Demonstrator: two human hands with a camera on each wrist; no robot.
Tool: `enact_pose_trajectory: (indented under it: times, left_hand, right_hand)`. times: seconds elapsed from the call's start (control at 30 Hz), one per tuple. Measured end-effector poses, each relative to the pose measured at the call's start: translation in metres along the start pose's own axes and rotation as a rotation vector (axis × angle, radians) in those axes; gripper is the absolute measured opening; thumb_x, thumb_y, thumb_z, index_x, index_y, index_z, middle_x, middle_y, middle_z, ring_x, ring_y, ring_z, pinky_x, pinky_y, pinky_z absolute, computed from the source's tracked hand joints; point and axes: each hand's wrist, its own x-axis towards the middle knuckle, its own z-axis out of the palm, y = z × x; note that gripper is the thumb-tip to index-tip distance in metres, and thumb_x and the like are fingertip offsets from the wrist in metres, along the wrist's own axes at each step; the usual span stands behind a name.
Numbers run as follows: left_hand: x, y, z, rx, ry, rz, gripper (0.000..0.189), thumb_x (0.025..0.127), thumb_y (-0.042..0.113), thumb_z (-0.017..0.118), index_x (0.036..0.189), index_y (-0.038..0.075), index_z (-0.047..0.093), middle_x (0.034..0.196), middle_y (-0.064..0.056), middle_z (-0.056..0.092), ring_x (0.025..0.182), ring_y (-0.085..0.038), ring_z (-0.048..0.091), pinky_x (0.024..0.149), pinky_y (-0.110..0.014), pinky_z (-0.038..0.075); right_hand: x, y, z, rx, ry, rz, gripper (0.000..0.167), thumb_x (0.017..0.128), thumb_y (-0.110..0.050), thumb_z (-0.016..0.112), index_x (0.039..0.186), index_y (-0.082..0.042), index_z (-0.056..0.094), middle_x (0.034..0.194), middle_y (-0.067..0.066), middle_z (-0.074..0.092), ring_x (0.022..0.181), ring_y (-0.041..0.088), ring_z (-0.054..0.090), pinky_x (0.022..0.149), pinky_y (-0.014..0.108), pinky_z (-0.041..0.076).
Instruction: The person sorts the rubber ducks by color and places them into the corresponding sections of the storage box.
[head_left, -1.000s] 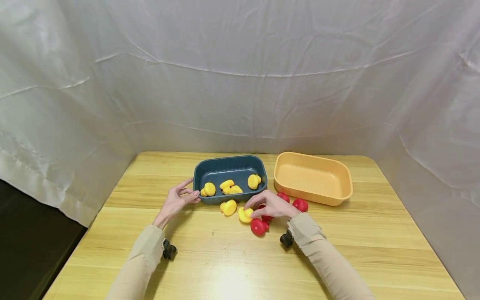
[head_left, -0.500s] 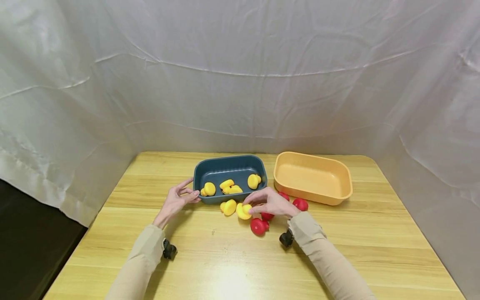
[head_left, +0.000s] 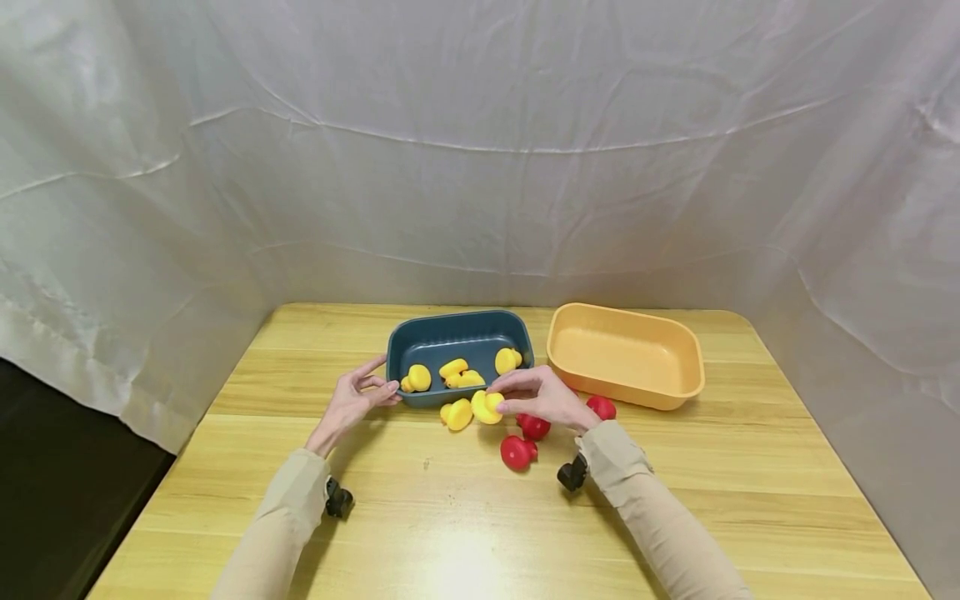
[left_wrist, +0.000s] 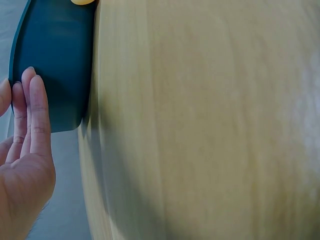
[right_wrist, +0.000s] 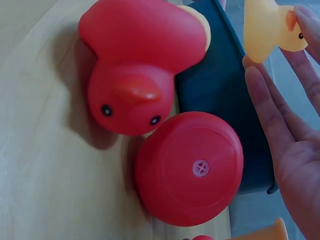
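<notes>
Yellow duck (head_left: pixel 486 408): pinched in the right hand (head_left: pixel 546 398), likely securing its rounded body, beside the blue bin (head_left: pixel 429 401). Left hand (head_left: pixel 352 404): fingers apart, touching the bin, apparently to steady it. From the right hand: loose duck (head_left: pixel 457 415) leftward, one; binned ducks (head_left: pixel 507 362) beyond, apparently four; red ducks (head_left: pixel 517 452) around, at least three; orange bin (head_left: pixel 622 360) rightward, one.

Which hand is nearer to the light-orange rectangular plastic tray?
Right. The right hand is close to the light-orange tray's near left corner; the left hand is farther left, touching the left end of the dark-blue rectangular plastic tray.
</notes>
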Motion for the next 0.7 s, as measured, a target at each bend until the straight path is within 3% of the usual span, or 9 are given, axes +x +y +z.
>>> enact_pose_trajectory:
  times: [0.27,0.53,0.7]
  left_hand:
    - [0.0,-0.001,0.0,0.001,-0.002,0.001,0.072,0.095,0.004,0.067,0.156,-0.004,0.028,0.084,0.003,0.068,0.081,-0.019,0.077,0.089,-0.046,0.063]
    - [0.0,0.0,0.0,0.008,0.001,0.002,0.072,0.095,0.004,0.067,0.156,-0.004,0.028,0.084,0.003,0.068,0.081,-0.018,0.077,0.089,-0.046,0.063]
    - [0.0,0.0,0.0,0.012,0.003,-0.001,0.072,0.095,0.005,0.067,0.156,-0.003,0.029,0.084,0.004,0.068,0.081,-0.018,0.077,0.089,-0.046,0.063]
  right_hand:
    - [0.001,-0.002,-0.001,0.044,0.119,0.029,0.03,0.089,-0.017,0.078,0.118,-0.011,0.074,0.119,0.011,0.073,0.104,0.013,0.07,0.09,0.021,0.06]
    - [0.006,-0.003,-0.002,0.053,0.223,-0.009,0.032,0.09,-0.008,0.075,0.121,-0.001,0.07,0.122,0.022,0.07,0.099,0.005,0.069,0.089,0.016,0.059]
    - [0.01,-0.001,-0.005,0.038,0.25,-0.032,0.033,0.09,-0.005,0.074,0.122,0.003,0.069,0.124,0.024,0.067,0.102,0.011,0.07,0.091,0.015,0.058]
